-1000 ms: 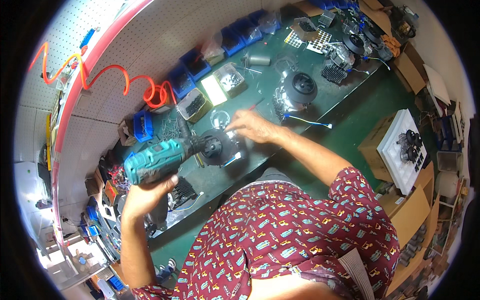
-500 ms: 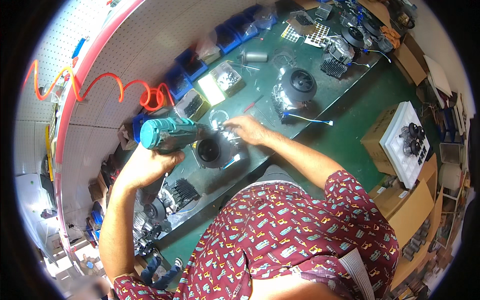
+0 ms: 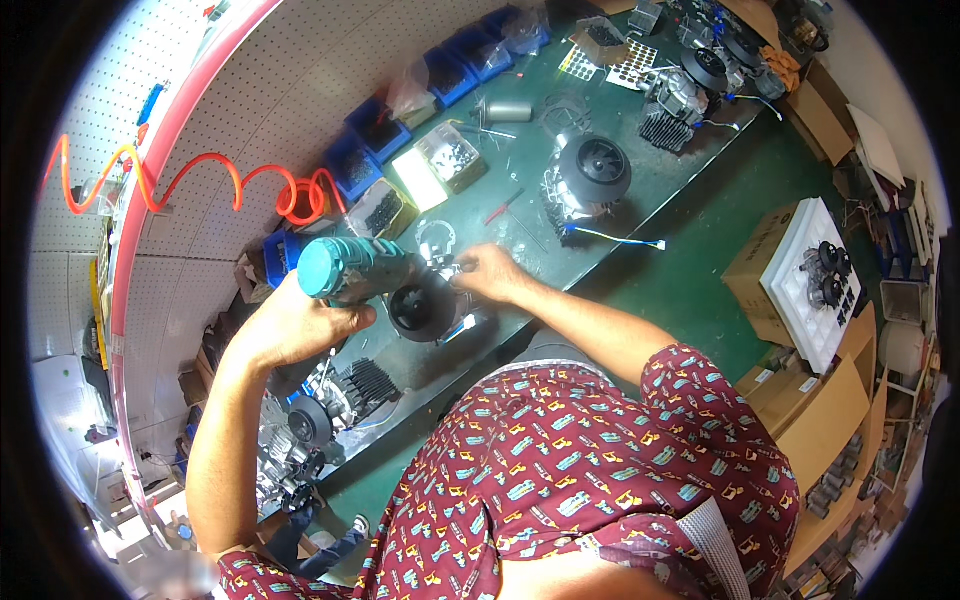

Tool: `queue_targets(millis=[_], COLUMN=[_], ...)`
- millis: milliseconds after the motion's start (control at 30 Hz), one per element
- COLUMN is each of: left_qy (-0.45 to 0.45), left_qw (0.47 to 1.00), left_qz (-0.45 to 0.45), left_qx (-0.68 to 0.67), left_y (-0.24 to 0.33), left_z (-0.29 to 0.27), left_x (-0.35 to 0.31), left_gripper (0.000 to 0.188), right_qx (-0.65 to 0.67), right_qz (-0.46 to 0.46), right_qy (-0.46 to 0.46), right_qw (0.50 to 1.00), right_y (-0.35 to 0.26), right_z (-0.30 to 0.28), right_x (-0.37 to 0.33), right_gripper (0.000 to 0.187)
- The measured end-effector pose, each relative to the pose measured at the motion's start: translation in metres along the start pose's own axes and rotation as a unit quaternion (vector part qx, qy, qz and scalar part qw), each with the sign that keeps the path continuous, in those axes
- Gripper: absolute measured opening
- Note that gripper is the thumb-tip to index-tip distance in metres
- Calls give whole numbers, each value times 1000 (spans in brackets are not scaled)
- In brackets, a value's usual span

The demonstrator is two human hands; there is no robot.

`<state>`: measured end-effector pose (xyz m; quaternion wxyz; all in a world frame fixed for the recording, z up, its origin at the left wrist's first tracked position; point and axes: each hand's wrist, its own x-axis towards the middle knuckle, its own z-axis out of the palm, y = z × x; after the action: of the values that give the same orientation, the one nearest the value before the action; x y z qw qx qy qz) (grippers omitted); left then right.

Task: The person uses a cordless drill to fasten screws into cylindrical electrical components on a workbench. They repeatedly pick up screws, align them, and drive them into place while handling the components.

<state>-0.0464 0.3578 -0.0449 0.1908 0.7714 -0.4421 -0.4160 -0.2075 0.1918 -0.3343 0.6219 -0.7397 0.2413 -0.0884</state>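
Note:
My left hand (image 3: pixel 305 325) is wrapped round a teal cordless power drill (image 3: pixel 350 268), its front end over a small engine (image 3: pixel 440 262) with a round black fan (image 3: pixel 422 308). On the engine's far right side my right hand (image 3: pixel 487 272) has its fingers closed against the metal parts. What they pinch is too small to make out, and the drill's tip is hidden. A white connector on a short blue wire (image 3: pixel 466 324) hangs beside the fan. Just beyond the engine lies a thin ring-shaped gasket (image 3: pixel 437 234) on the green bench (image 3: pixel 480 215).
Blue bins (image 3: pixel 378 130) and a box of small parts (image 3: pixel 450 157) line the bench's back. Another fan engine (image 3: pixel 590 175) stands to the right, more engines (image 3: pixel 335 400) at lower left. A red screwdriver (image 3: pixel 503 207) lies mid-bench. An orange coiled hose (image 3: pixel 240 185) hangs left.
The drill in my left hand has shifted slightly right, over the engine. My right hand has moved a little toward me, its fingers still at the engine's metal parts.

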Motion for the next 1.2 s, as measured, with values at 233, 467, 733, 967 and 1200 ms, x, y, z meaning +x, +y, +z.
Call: queue_targets(millis=[233,467,733,967,1200], left_qy=[1,-2,12,142,483], left_qw=[1000,1000,999,968,868], left_qz=[-26,-5,38,-5,-56], left_qx=[14,26,7,-205,-103], left_y=[7,7,-1,-2,-71], left_z=[5,7,8,1,89], left_x=[2,11,4,-39,-100], left_gripper=[45,41,39,39,34], right_qx=[-56,-34,-37,-111,-137], right_qz=[-7,11,6,10,-98], right_qy=[56,52,37,-45,-21], right_qw=[997,998,999,993,985], right_y=[-1,4,0,-21,-56], right_z=[12,13,12,-17,2], right_x=[-1,1,-1,3,96], right_gripper=[26,25,31,35,31])
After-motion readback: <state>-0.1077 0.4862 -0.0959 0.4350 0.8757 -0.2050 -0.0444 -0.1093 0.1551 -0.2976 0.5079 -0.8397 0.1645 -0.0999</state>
